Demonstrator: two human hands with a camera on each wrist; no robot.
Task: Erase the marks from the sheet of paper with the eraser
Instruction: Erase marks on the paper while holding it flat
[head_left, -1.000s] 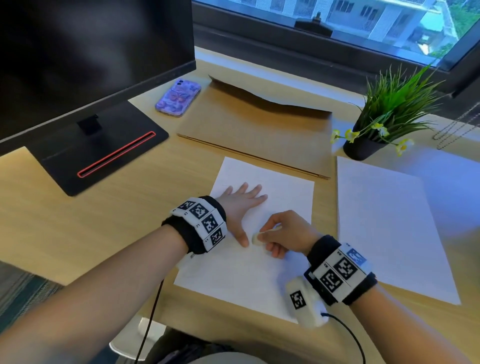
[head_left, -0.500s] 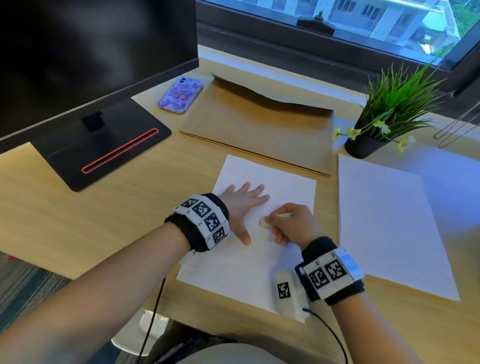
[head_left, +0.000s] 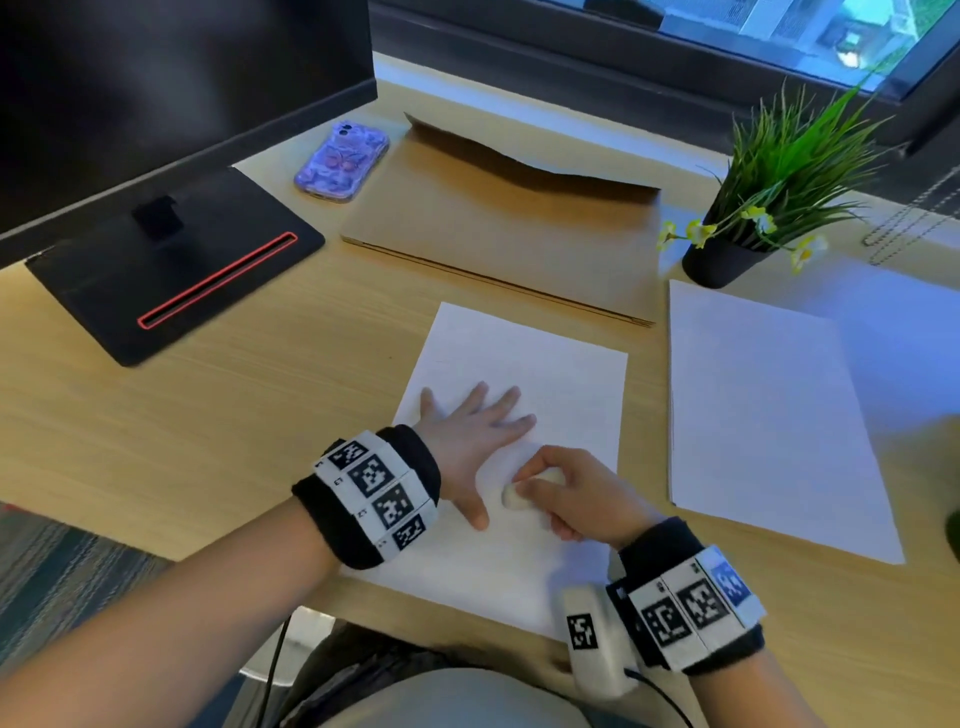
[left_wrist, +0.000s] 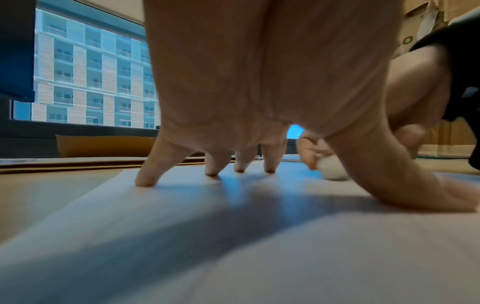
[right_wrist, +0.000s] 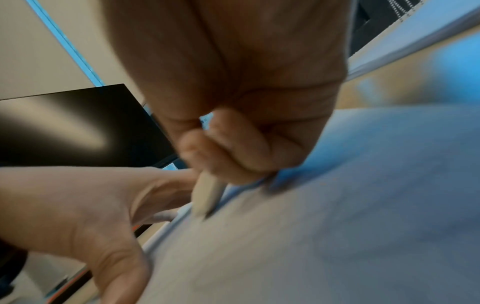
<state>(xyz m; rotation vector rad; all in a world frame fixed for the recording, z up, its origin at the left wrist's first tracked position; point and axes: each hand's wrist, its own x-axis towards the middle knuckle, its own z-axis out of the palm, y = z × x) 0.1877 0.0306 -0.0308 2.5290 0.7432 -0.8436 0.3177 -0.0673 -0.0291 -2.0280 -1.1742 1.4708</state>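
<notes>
Two hands work one sheet (head_left: 566, 374) on the surface. The left hand (head_left: 475, 431) lies flat, fingers spread, pinning the paper. Just beside its thumb, the right hand (head_left: 574, 496) pinches the eraser (head_left: 515, 496), tip down on the paper. Half a second ago the eraser sat nearer the left fingertips; it has slid back toward the thumb, so rubbing is likely mid-stroke. No marks show clearly.

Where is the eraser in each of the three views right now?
Head: eraser low centre, pinched by the right hand.
Left wrist: right of centre, white lump behind the thumb.
Right wrist: centre, pale tip on the paper.
Shared landmark: the left hand spread flat beside it.
</notes>
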